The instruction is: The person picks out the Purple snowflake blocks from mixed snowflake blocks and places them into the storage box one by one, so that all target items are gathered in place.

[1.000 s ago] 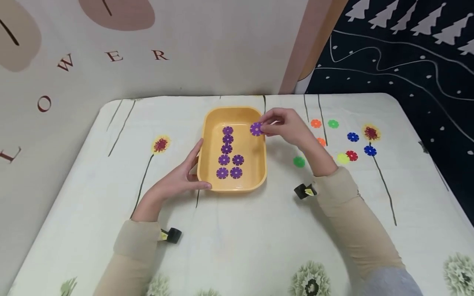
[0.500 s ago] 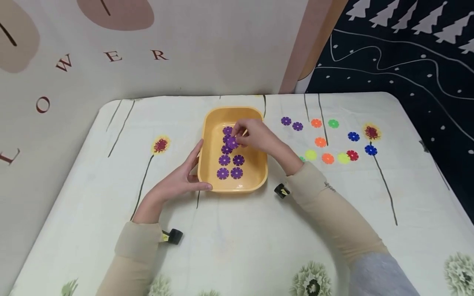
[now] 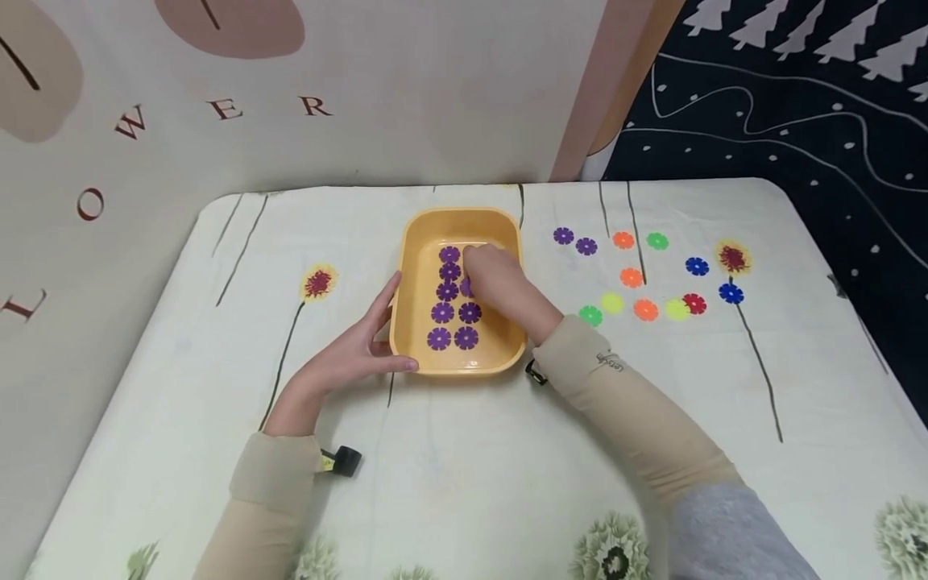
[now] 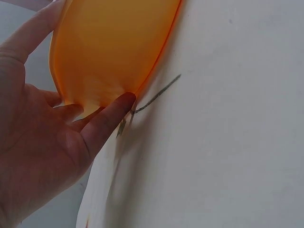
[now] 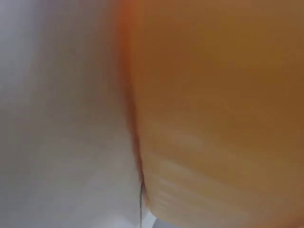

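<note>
A yellow plastic tray [image 3: 496, 354] stands mid-table, holding purple snowflake discs [image 3: 442, 312] in two columns, several on the left and fewer on the right. My left hand [image 3: 351, 354] grips its near left corner, thumb at the front rim and fingers along the side. In the left wrist view, fingers of the left hand [image 4: 47, 137] bend against the tray's outer wall [image 4: 114, 47]. Inside the tray, my right hand [image 3: 500, 282] has curled fingers at a purple snowflake disc [image 3: 466, 287] in the right column, which it partly covers. Its fingertips are hidden. The right wrist view shows only blurred tray wall [image 5: 213, 95].
Right of the tray lie loose discs: two purple ones [image 3: 563, 235], orange [image 3: 645, 310], green [image 3: 590, 315], yellow [image 3: 612, 303], red [image 3: 696, 304] and blue [image 3: 697, 266]. A flower-printed cloth [image 3: 435, 483] covers the table. Walls rise behind it.
My right hand has carried a purple snowflake disc over the tray's right rim, then lowered it to the right column. The left hand has kept its hold on the tray.
</note>
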`<state>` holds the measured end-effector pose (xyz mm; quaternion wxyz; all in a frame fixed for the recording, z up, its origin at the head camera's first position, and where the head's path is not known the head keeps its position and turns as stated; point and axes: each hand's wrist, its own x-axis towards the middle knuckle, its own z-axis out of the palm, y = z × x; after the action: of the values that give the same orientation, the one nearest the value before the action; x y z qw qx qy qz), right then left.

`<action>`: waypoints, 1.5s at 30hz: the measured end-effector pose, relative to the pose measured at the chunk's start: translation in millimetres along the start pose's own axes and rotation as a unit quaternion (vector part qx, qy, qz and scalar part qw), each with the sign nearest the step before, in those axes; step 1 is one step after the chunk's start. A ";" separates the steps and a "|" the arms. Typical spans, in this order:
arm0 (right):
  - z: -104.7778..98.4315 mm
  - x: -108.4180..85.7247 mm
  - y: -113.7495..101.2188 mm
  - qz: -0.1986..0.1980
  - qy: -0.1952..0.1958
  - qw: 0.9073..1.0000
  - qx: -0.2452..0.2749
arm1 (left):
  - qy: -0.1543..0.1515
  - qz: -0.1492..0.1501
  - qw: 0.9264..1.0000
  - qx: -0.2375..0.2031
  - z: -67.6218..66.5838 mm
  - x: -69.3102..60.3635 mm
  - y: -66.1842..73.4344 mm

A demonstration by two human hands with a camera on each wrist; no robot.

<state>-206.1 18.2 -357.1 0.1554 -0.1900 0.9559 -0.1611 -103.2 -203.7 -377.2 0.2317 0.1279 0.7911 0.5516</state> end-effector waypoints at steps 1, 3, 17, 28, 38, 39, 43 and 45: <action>1.3 0.5 -0.4 0.001 0.004 1.000 -0.011 | -0.002 0.001 1.000 -0.002 -0.4 0.0 -0.2; 2.5 0.9 -1.1 0.006 0.013 1.000 -0.017 | -0.003 0.004 1.000 -0.003 -0.8 0.6 -0.1; 1.5 -8.3 -5.1 -0.005 0.044 0.998 -0.049 | -0.007 0.000 1.000 -0.003 -1.7 2.5 -1.4; -50.8 -28.2 21.5 0.008 0.132 0.982 0.134 | 0.000 0.005 1.000 0.013 -5.4 2.6 0.9; -65.3 -35.3 111.7 0.113 0.179 0.949 0.234 | -0.005 0.013 1.000 0.005 -4.4 4.2 -3.9; -65.0 -37.0 118.9 0.126 0.180 0.946 0.239 | -0.005 0.013 1.000 0.005 -4.2 4.3 -4.2; -59.5 -42.1 142.6 0.162 0.170 0.938 0.254 | -0.007 0.012 1.000 0.000 -3.0 3.8 -6.4; -54.1 -42.2 150.8 0.184 0.145 0.933 0.272 | -0.008 0.007 1.000 0.001 -2.0 2.7 -7.5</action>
<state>-235.7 181.1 -353.8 0.0882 0.0645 0.9058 -0.4095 -106.1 -206.9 -384.2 0.2337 0.1378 0.7891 0.5511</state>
